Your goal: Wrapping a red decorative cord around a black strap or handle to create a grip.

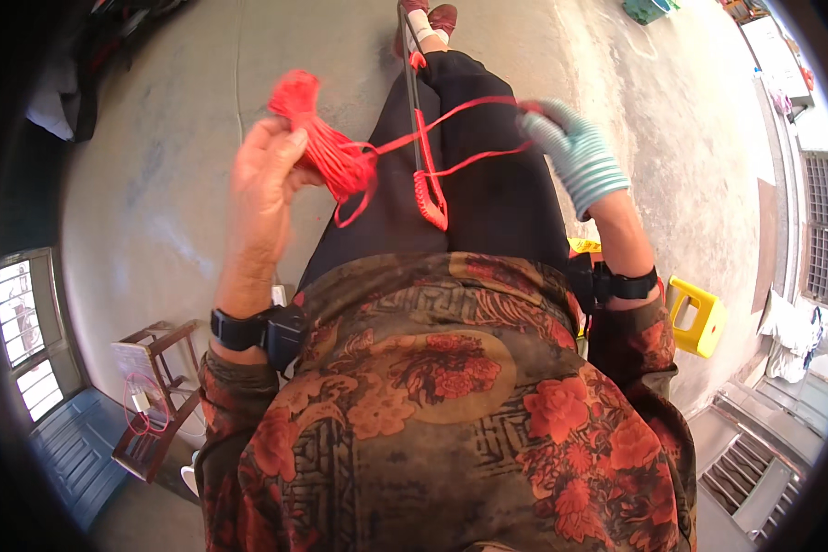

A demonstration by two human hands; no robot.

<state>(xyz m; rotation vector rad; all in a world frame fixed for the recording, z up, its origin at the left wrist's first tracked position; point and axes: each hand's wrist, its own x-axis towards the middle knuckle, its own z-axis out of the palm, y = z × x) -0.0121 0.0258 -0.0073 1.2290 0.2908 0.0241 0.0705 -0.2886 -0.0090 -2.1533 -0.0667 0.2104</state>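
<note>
My left hand [269,170], bare, grips a bundled hank of red cord [327,147], fingers and thumb closed around its side. My right hand [570,152] wears a green-and-white striped glove, and its fingertips pinch a strand of the same cord to the right of my legs. Two strands stretch between the hands, over my lap. Between my thighs lies a long thin dark frame [411,87], running toward my feet. Red cord wrapping [430,198] covers its near end, where one strand meets it. A smaller red wrap [418,61] sits farther along.
A yellow plastic stool [695,317] stands on the concrete floor [170,184] to my right. At the lower left is a brown wooden stand [161,396] with a pink cable on it. A green container [647,9] sits far right.
</note>
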